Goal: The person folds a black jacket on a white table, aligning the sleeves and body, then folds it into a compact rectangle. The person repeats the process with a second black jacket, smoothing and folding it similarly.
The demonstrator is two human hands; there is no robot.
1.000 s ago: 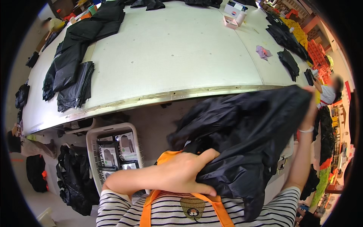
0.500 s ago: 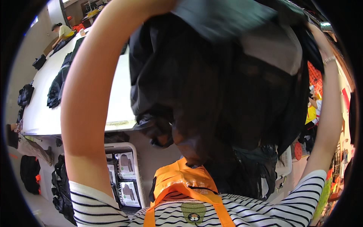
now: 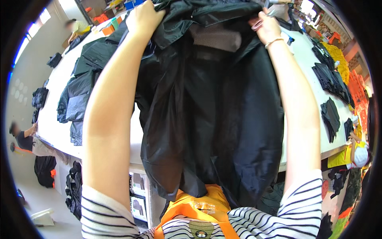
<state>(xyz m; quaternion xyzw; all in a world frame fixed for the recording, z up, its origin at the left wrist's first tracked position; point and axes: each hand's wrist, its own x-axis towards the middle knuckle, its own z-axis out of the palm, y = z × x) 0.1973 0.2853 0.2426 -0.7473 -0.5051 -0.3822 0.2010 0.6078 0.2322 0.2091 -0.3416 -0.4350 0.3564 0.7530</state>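
A black, thin-fabric jacket [image 3: 207, 103] hangs spread between my raised arms, its lower part reaching down in front of my orange apron [image 3: 199, 203]. My left hand [image 3: 144, 18] is closed on its upper left edge. At the upper right edge, my right hand [image 3: 267, 28] grips the fabric too. A small reddish loop with a metal-looking part [image 3: 258, 25] shows at the right fingers; its kind is unclear. Near the jacket's top is a grey mesh panel [image 3: 217, 38]. Folds hide much of the jacket's far side.
Behind lies a long white table [image 3: 296, 59]. Dark folded garments [image 3: 81, 95] are stacked on its left, and more black pieces [image 3: 332, 81] lie on the right. Co-workers sit at far left [image 3: 77, 32], left [image 3: 26, 137] and right [image 3: 356, 153]. Below stands a crate with packages [image 3: 138, 199].
The jacket has moved from a bunched, blurred swing across the upper right to hanging spread out in front of me. Both my hands have come into view at its top edge.
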